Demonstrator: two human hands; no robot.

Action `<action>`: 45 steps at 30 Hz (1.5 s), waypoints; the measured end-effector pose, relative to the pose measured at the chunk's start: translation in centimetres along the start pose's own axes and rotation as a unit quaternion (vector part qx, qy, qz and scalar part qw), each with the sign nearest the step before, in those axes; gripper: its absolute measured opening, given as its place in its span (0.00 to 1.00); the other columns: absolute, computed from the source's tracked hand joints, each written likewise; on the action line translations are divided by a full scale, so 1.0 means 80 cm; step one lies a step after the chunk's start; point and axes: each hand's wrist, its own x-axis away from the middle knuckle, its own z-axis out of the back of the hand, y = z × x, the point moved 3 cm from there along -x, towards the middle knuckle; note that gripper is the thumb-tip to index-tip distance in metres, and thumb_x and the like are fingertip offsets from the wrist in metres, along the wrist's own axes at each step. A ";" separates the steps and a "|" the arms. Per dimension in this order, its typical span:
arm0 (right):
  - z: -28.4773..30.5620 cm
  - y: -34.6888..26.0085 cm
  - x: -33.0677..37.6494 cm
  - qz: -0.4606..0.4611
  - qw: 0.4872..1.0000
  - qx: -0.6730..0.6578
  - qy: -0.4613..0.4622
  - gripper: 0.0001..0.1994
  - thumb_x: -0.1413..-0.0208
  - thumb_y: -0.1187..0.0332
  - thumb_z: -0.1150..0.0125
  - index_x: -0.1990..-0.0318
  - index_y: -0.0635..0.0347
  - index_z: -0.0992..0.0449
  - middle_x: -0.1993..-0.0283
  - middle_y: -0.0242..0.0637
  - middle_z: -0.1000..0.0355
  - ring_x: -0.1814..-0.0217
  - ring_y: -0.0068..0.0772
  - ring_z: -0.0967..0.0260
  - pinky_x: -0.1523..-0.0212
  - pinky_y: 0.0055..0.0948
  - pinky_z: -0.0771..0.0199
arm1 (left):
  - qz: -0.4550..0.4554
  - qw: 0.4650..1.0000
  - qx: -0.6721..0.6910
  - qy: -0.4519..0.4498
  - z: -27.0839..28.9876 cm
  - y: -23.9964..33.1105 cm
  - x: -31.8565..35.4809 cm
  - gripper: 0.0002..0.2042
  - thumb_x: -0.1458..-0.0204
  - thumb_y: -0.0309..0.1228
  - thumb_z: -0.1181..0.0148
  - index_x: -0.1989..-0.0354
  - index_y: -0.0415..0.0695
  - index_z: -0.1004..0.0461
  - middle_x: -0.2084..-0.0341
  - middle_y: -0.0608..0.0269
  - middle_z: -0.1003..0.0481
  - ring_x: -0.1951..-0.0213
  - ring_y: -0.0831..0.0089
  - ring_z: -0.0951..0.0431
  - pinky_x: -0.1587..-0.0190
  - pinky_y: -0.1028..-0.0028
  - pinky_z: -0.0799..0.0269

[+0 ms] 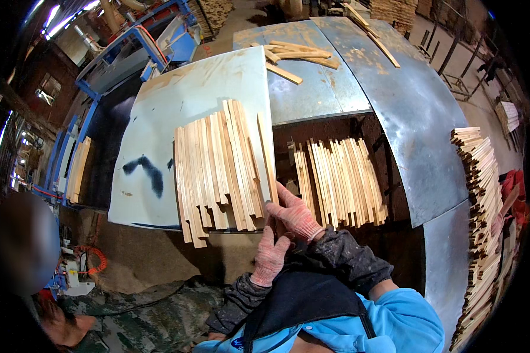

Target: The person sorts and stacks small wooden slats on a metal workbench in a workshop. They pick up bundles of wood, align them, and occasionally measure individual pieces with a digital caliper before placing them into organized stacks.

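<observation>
A single wooden strip (267,154) points away from me along the right edge of the pale board. My right hand (297,216), in a pinkish knit glove, has its fingers closed on the near part of this strip. Just below it, my left hand (271,256), gloved the same way, is closed at the strip's near end; its fingertips are partly hidden. To the left of the strip lies a row of wooden strips (212,170) side by side on the pale board (159,106), their near ends uneven and some jutting past the edge.
Right of my hands, a second row of strips (344,182) lies in a recess beside metal-topped tables (394,117). Loose strips (300,54) lie on the far sheet. A tall stack of strips (483,235) stands at right. A person in camouflage (141,317) is close at left, near a blue machine (135,53).
</observation>
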 end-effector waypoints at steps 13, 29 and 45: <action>0.044 0.016 0.075 0.035 0.994 0.054 0.092 0.26 0.31 0.63 0.38 0.29 0.65 0.29 0.48 0.42 0.20 0.48 0.29 0.22 0.46 0.31 0.19 | 0.055 0.974 0.085 -0.200 0.018 0.033 0.007 0.34 0.30 0.32 0.40 0.19 0.37 0.46 0.30 0.53 0.30 0.31 0.63 0.30 0.28 0.67 0.35; 0.059 -0.097 -0.135 0.113 0.990 0.019 0.084 0.36 0.31 0.69 0.34 0.20 0.66 0.43 0.32 0.48 0.27 0.40 0.33 0.28 0.40 0.32 0.23 | -0.054 0.958 0.277 -0.052 0.189 0.049 0.017 0.24 0.30 0.34 0.39 0.29 0.37 0.30 0.35 0.48 0.24 0.39 0.62 0.19 0.36 0.66 0.22; -0.188 -0.048 -0.309 -0.001 0.905 0.423 0.053 0.37 0.43 0.43 0.29 0.40 0.69 0.30 0.44 0.61 0.26 0.43 0.65 0.24 0.42 0.54 0.21 | 0.270 0.832 -0.446 0.189 0.465 0.027 -0.259 0.44 0.35 0.61 0.46 0.17 0.51 0.50 0.22 0.38 0.46 0.23 0.40 0.44 0.23 0.46 0.48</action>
